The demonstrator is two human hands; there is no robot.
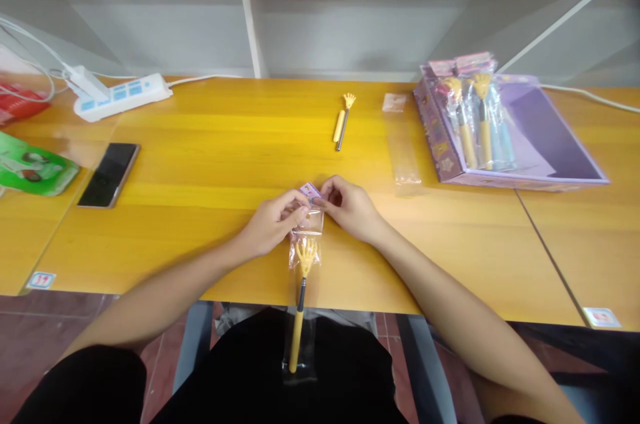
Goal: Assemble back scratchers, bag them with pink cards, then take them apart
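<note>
Between my two hands is the top of a clear plastic bag (309,224) with a purple header card (310,192). Inside the bag lies a back scratcher (300,304) with a yellow hand-shaped head and a yellow handle; its lower end hangs past the table edge over my lap. My left hand (275,221) pinches the bag top from the left, fingers closed. On the right, my right hand (353,207) has thumb and forefinger closed at the card's edge. The fingers partly hide the card and the bag's opening.
Further back lie a loose back scratcher (346,121) in two parts and a clear bag (403,151). A purple box (530,177) at right holds several bagged scratchers. On the left are a phone (109,175), a green packet (35,164) and a power strip (125,97).
</note>
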